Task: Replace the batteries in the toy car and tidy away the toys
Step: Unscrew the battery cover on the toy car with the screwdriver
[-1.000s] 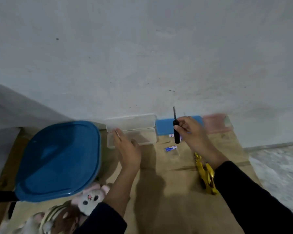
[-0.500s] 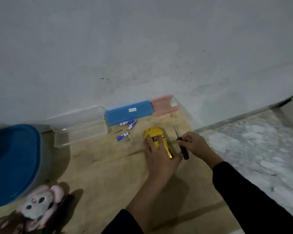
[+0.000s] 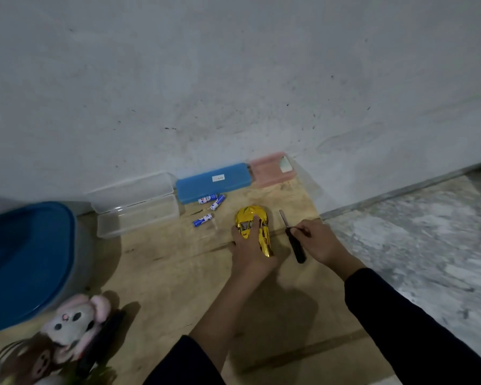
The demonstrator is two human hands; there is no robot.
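A shiny yellow toy car [image 3: 252, 218] sits on the wooden board [image 3: 178, 273], nose towards the wall. My left hand [image 3: 247, 245] lies over its rear half and grips it. Just right of the car, my right hand [image 3: 317, 241] holds a black-handled screwdriver [image 3: 295, 244] with its metal tip pointing away from me. Three blue-and-white batteries [image 3: 210, 207] lie loose on the board to the left of the car, near the blue case [image 3: 213, 183].
An open clear plastic case [image 3: 136, 204] and a pink case [image 3: 270, 169] stand along the wall. A big blue-lidded tub [image 3: 22, 262] fills the left. Plush toys [image 3: 67, 326] lie at the bottom left. Grey stone floor [image 3: 414, 245] lies right of the board.
My left hand left the clear case and came down onto the yellow car. My right hand carried the screwdriver from the blue case to beside the car. The view swung right.
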